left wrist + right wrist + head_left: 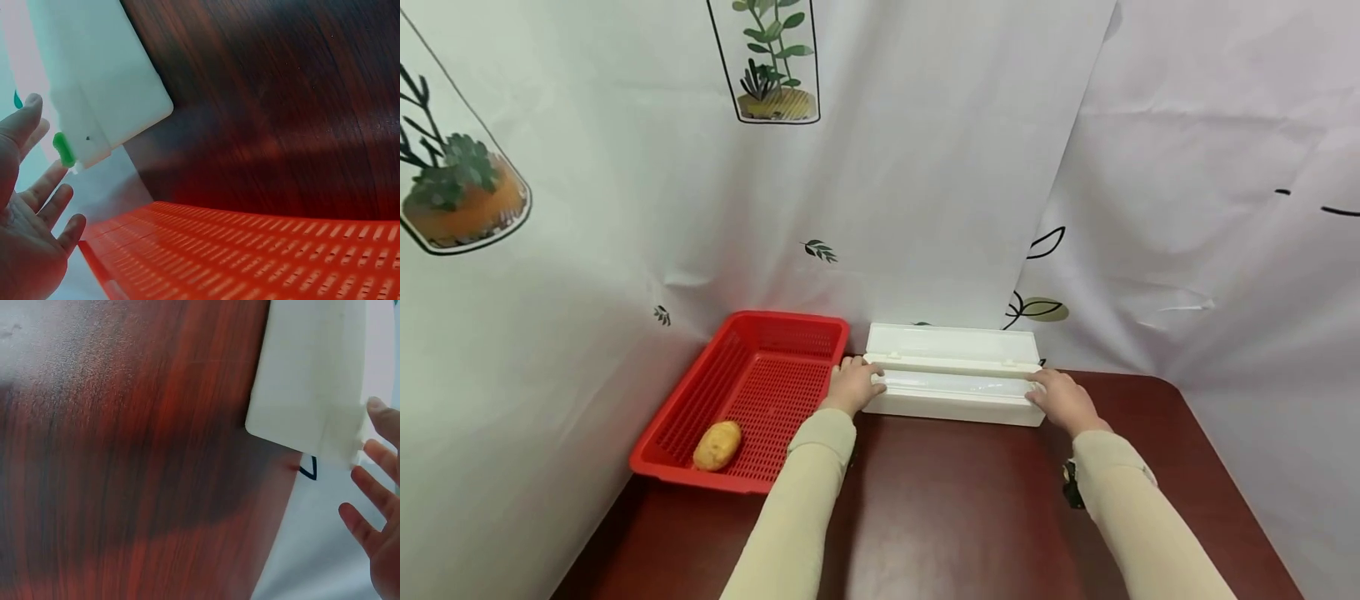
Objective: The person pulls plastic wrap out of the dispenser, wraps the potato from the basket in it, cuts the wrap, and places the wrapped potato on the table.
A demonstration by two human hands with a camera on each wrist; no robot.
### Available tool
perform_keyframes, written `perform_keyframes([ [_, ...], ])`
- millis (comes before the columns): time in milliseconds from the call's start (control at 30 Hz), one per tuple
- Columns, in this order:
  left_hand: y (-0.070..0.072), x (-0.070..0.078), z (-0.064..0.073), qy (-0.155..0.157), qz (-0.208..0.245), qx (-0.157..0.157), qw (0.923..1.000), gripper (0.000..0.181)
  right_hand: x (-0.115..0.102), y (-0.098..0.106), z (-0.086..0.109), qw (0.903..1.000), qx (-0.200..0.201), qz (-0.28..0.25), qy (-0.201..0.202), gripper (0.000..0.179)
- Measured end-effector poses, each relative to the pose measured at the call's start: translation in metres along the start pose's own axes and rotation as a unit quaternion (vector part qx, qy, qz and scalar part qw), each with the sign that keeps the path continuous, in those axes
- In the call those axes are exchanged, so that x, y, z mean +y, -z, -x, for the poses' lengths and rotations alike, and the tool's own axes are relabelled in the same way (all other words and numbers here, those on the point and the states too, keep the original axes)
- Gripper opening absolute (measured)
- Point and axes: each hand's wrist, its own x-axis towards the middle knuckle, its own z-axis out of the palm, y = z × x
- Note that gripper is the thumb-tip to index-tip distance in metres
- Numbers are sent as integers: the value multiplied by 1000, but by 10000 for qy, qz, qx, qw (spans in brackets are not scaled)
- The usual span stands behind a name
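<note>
A long white cling film box (955,408) sits at the back of the table, its hinged lid (951,343) tipped back against the wall cloth. A shiny roll (955,384) lies along inside it. My left hand (853,385) is at the box's left end, thumb near the top edge and fingers spread beside a small green piece (63,149) on the end. At the opposite end is my right hand (1066,400), its fingers (374,490) extended and apart, with fingertips right at the box's upper corner.
Close to the left of the box stands a red perforated plastic basket (658,442) with a potato (717,446) in its near left corner. Both stand on a dark reddish wooden table (955,517). White printed cloth (925,208) hangs behind and along the sides.
</note>
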Motion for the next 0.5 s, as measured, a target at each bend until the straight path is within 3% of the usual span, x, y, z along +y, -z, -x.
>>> perform_keyframes([
  [200,-7,-3,-6,-49,-11,154,9999,17,-2,-7,-3,9984,310,437,175,33],
  [500,-15,0,-15,56,-86,166,9998,16,-4,-12,-9,9897,533,1314,195,29],
])
